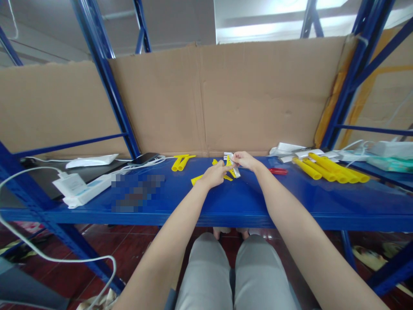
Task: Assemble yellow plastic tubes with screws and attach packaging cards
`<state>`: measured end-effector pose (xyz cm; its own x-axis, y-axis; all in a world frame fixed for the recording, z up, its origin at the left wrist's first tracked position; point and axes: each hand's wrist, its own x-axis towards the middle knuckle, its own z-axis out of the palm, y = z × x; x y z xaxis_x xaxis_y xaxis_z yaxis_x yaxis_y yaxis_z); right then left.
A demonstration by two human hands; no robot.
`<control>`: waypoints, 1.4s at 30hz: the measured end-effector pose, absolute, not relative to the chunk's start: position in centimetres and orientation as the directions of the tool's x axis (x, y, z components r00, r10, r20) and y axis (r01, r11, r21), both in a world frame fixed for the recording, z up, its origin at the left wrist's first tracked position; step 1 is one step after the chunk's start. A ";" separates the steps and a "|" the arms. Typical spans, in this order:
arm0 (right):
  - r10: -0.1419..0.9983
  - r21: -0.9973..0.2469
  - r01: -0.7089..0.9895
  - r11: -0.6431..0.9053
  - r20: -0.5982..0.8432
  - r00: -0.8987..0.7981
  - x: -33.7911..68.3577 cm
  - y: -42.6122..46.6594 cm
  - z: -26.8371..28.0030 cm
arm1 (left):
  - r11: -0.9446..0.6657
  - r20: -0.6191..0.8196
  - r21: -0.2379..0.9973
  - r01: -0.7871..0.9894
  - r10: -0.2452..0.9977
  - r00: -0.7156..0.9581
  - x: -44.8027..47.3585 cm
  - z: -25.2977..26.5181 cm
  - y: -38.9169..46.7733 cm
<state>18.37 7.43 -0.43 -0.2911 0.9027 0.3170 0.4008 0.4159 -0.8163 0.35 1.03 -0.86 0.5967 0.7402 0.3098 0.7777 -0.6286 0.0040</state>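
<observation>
My left hand is closed on a yellow plastic part with thin, splayed ends, just above the blue shelf. The fingers of my right hand pinch together at that part's right side, beside a small whitish strip; exactly what they grip is too small to tell. Partly covered by my left wrist, another yellow tube lies on the shelf. Two yellow T-shaped handles rest further left, near the cardboard. Right of my right wrist is a red-handled tool, partly hidden behind my forearm.
Several yellow tubes lie at right beside white packets. On the left are a white power strip with a plugged-in charger, cables and a dark phone. A cardboard panel backs the blue shelf between blue posts.
</observation>
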 end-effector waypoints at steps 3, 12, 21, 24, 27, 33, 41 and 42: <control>0.877 -0.791 0.383 0.477 0.404 -0.260 17.8 7.6 -0.3 | -0.594 0.337 -0.014 0.804 0.754 0.563 0.2 -0.6 0.7; 0.908 -0.897 0.317 0.309 0.179 -0.379 18.1 6.1 0.1 | -0.493 0.370 0.004 0.870 0.809 0.456 -0.7 -0.4 1.2; 0.910 -0.908 0.351 0.229 0.072 -0.408 18.3 5.2 0.6 | -0.469 0.365 -0.067 0.881 0.810 0.459 -0.7 -0.5 1.5; 0.916 -0.905 0.349 0.244 0.097 -0.390 18.4 5.1 0.6 | -0.462 0.367 -0.077 0.883 0.811 0.456 -0.6 -0.6 1.4; 0.918 -0.892 0.359 0.274 0.132 -0.373 18.4 5.2 0.5 | -0.461 0.365 -0.074 0.884 0.813 0.454 -0.6 -0.6 1.4; 0.918 -0.868 0.389 0.309 0.165 -0.360 18.3 5.2 0.5 | -0.491 0.379 -0.043 0.870 0.798 0.469 -0.7 -1.0 1.8; 0.950 -0.846 0.483 0.228 0.084 -0.302 17.7 4.4 1.2 | -0.523 0.366 -0.043 0.851 0.784 0.501 -0.8 -1.2 2.0; 0.951 -0.844 0.488 0.224 0.080 -0.297 17.6 4.4 1.2 | -0.522 0.363 -0.042 0.852 0.787 0.500 -0.8 -1.2 2.0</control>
<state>17.61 4.42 1.19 -0.2975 0.9514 0.0803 0.4882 0.2239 -0.8436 -0.84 2.00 -1.16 0.4995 0.7868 0.3625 0.8521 -0.5217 -0.0418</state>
